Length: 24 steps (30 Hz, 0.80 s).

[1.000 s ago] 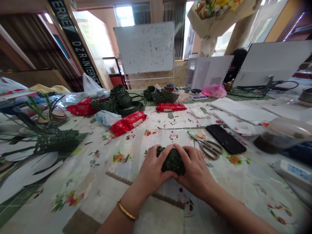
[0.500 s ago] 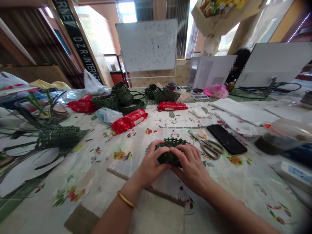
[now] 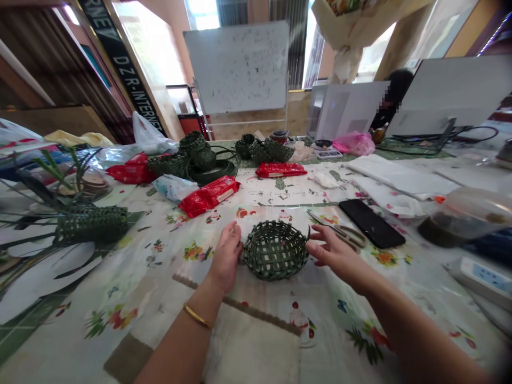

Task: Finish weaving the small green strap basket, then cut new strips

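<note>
A small dark-green woven basket [image 3: 276,250] sits on the flowered tablecloth in front of me, its open top tilted towards me so that the lattice inside shows. My left hand [image 3: 228,256] is at its left side, fingers stretched out and at most lightly touching the wall. On the other side my right hand [image 3: 330,248] has its fingers apart, the tips by the right rim, where a short strip end sticks up. Scissors [image 3: 350,237] lie just behind the right hand, partly covered by its fingers.
A black phone [image 3: 372,223] lies right of the scissors. Red packets [image 3: 210,196], a coil of green strip [image 3: 212,173] and more woven baskets [image 3: 272,151] stand farther back. An unfinished weave [image 3: 92,224] with long loose strips is at left. At right are a plastic tub [image 3: 466,216] and a power strip [image 3: 486,282].
Both hands were closed round the basket, covering most of it. They have moved apart to either side, and the basket now rests on the cloth with its inside showing.
</note>
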{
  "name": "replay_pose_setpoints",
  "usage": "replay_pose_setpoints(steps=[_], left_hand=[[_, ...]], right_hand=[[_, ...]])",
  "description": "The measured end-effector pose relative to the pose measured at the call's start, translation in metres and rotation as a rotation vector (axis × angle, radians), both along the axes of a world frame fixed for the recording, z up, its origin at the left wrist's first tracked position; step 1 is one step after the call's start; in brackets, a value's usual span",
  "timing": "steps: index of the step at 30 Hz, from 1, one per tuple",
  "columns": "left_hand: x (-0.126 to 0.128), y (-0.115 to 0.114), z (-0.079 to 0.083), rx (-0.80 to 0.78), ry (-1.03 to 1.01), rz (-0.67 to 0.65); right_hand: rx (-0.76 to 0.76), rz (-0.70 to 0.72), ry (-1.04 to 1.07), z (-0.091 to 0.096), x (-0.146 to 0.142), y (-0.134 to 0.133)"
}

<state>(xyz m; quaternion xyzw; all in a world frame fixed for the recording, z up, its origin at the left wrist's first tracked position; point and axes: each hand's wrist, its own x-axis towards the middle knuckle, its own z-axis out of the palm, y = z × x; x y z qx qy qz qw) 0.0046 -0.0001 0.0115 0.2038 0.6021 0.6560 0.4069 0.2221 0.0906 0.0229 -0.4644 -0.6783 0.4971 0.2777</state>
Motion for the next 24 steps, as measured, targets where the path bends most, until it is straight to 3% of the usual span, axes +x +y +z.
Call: replay_pose_setpoints(steps=[3,6,9,13,17,20,24], left_hand=[[0.013,0.001,-0.008,0.001,0.215,-0.019],[0.024,0.002,-0.015,0.032,0.453,-0.049],[0.030,0.004,-0.017,0.043,0.496,-0.053],[0.029,0.007,-0.018,0.078,0.350,-0.010],[0.023,0.011,-0.018,0.158,-0.050,0.004],[0.018,0.010,-0.013,0.177,-0.307,-0.126],[0.008,0.006,-0.005,0.075,-0.245,-0.328]], right_hand=[[-0.119,-0.078,0.137,-0.012,-0.017,-0.011],[-0.095,-0.120,0.196,-0.022,-0.032,-0.023],[-0.042,-0.096,0.217,-0.027,-0.037,-0.027],[-0.037,-0.016,0.274,-0.028,-0.035,-0.026],[-0.074,-0.051,0.346,-0.029,-0.035,-0.025],[-0.138,-0.074,0.400,-0.030,-0.035,-0.025],[-0.031,0.018,0.350,-0.030,-0.033,-0.024]])
